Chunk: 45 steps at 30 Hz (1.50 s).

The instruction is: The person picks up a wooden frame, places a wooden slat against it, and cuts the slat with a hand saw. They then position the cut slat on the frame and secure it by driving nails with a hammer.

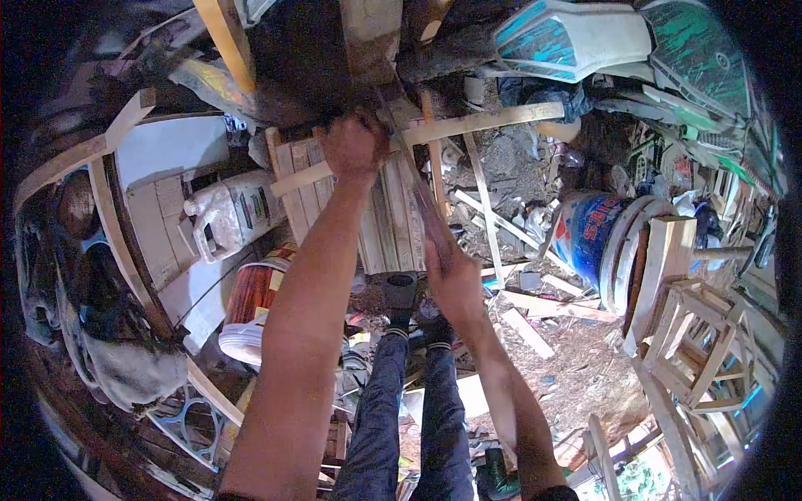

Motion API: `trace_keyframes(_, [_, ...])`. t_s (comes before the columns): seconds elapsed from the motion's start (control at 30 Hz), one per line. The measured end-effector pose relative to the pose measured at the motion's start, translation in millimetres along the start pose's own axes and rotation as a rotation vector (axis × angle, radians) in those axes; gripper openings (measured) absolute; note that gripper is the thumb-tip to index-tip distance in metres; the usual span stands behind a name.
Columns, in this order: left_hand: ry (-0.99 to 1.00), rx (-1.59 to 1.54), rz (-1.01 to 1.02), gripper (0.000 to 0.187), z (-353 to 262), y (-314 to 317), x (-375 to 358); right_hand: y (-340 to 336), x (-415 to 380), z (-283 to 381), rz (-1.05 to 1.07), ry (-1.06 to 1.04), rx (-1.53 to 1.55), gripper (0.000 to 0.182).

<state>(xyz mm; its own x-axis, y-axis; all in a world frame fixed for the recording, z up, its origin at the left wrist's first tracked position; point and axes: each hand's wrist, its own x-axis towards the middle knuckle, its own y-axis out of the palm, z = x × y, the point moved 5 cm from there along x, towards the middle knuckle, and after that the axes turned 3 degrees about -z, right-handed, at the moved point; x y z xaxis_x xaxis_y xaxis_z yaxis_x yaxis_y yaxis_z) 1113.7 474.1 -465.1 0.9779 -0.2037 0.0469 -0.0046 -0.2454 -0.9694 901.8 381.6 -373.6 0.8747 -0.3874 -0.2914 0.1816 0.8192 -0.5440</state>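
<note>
A pale wooden strip (pixel 484 122) lies slantwise across a slatted wooden stand (pixel 388 213). My left hand (pixel 355 146) is closed around the strip over the stand and presses it there. Lower and to the right, my right hand (pixel 455 280) is wrapped round the near end of a handsaw (pixel 415 171). The saw's long narrow blade points away from me and crosses the strip just right of my left hand. Its teeth are too small to make out, and my fingers hide most of the handle.
A blue bucket (pixel 589 242) lies on its side at right, near wooden frames (pixel 697 342). To the left are a white jug (pixel 230 213) and a red-brown bucket (pixel 259 292). Wood offcuts (pixel 528 332) litter the ground. A motorbike with green-and-white panels (pixel 576 42) stands at upper right.
</note>
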Motion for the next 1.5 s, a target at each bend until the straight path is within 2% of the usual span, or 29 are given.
trace_keyframes(0.07, [-0.058,0.11,-0.125,0.033,9,11,2,-23,-39,7,-0.106,-0.09,0.096,0.037])
trace_keyframes(0.1, [-0.066,0.11,-0.13,0.033,13,16,4,-41,-56,8,0.042,0.147,0.248,0.042])
trace_keyframes(0.17, [0.006,0.015,-0.22,0.033,10,17,-6,-11,-42,-8,0.018,0.131,-0.05,0.036])
trace_keyframes(0.2, [0.01,0.015,-0.215,0.033,6,7,-6,2,-7,1,0.0,0.023,-0.031,0.031])
trace_keyframes(0.27, [-0.109,-0.019,0.155,0.034,0,-4,4,10,26,13,-0.04,0.027,0.048,0.03])
trace_keyframes(0.3, [-0.103,-0.017,0.162,0.034,-1,-1,2,10,30,17,-0.07,0.044,0.123,0.029])
trace_keyframes(0.33, [-0.058,0.009,0.065,0.033,3,2,-4,6,1,4,0.061,0.168,-0.039,0.032])
trace_keyframes(0.37, [-0.009,0.027,-0.048,0.033,3,2,-1,-9,-26,7,0.056,0.162,-0.037,0.032])
trace_keyframes(0.43, [-0.041,0.045,-0.055,0.032,6,4,3,-35,-63,12,-0.045,0.168,0.166,0.033])
trace_keyframes(0.5, [-0.061,0.055,-0.026,0.031,7,18,-11,-5,-46,-8,0.002,0.232,-0.028,0.035])
trace_keyframes(0.6, [0.011,0.026,-0.085,0.03,11,22,0,24,32,8,0.033,0.199,-0.009,0.034])
trace_keyframes(0.67, [0.047,0.135,0.019,0.03,8,14,-9,7,7,19,0.088,0.231,-0.014,0.036])
trace_keyframes(0.73, [0.028,0.063,-0.051,0.029,6,14,-4,-29,-51,23,-0.111,-0.019,0.06,0.033])
trace_keyframes(0.77, [-0.011,0.001,-0.108,0.029,10,14,-7,-27,-65,11,-0.134,-0.15,0.093,0.043])
trace_keyframes(0.8, [-0.018,-0.004,-0.099,0.029,10,12,-14,-17,-59,5,-0.05,0.026,0.032,0.037])
trace_keyframes(0.83, [0.106,0.033,-0.103,0.029,1,9,-19,-3,-49,-2,0.018,0.212,-0.031,0.032])
trace_keyframes(0.87, [0.225,0.084,-0.124,0.029,-4,2,-17,11,-7,3,0.044,0.222,-0.069,0.031])
trace_keyframes(0.9, [0.235,0.088,-0.15,0.029,-4,-3,0,18,22,18,-0.047,0.073,-0.014,0.033])
trace_keyframes(0.97, [0.037,0.05,0.043,0.029,5,10,8,10,20,15,0.037,0.281,-0.121,0.03])
trace_keyframes(1.0, [0.047,0.058,0.062,0.029,7,9,-3,7,-2,10,0.04,0.302,-0.112,0.03])
trace_keyframes(1.07, [0.182,0.106,-0.145,0.029,2,7,-8,-19,-52,12,-0.191,-0.08,0.031,0.03])
trace_keyframes(1.1, [0.165,0.1,-0.149,0.029,2,11,-4,-27,-73,8,-0.152,0.154,0.14,0.03])
trace_keyframes(1.17, [0.017,0.065,-0.121,0.029,4,18,-4,-10,-72,-7,0.053,0.218,0.023,0.026])
trace_keyframes(1.2, [0.018,0.049,-0.131,0.029,-3,17,2,2,-60,-7,-0.018,0.124,-0.098,0.026])
trace_keyframes(1.23, [-0.027,0.039,-0.025,0.03,0,15,11,7,-37,4,-0.142,-0.106,-0.115,0.027])
trace_keyframes(1.3, [-0.063,0.043,0.057,0.031,5,7,29,3,-40,0,-0.058,0.187,-0.162,0.023])
trace_keyframes(1.33, [-0.018,0.055,0.056,0.031,4,6,25,-5,-33,12,-0.13,0.083,-0.063,0.02])
trace_keyframes(1.4, [0.051,0.066,0.038,0.031,-3,4,24,-11,-42,1,-0.146,0.051,-0.02,0.019])
trace_keyframes(1.5, [-0.099,0.15,0.193,0.032,10,19,-5,-12,-69,-11,-0.112,0.028,-0.045,0.019])
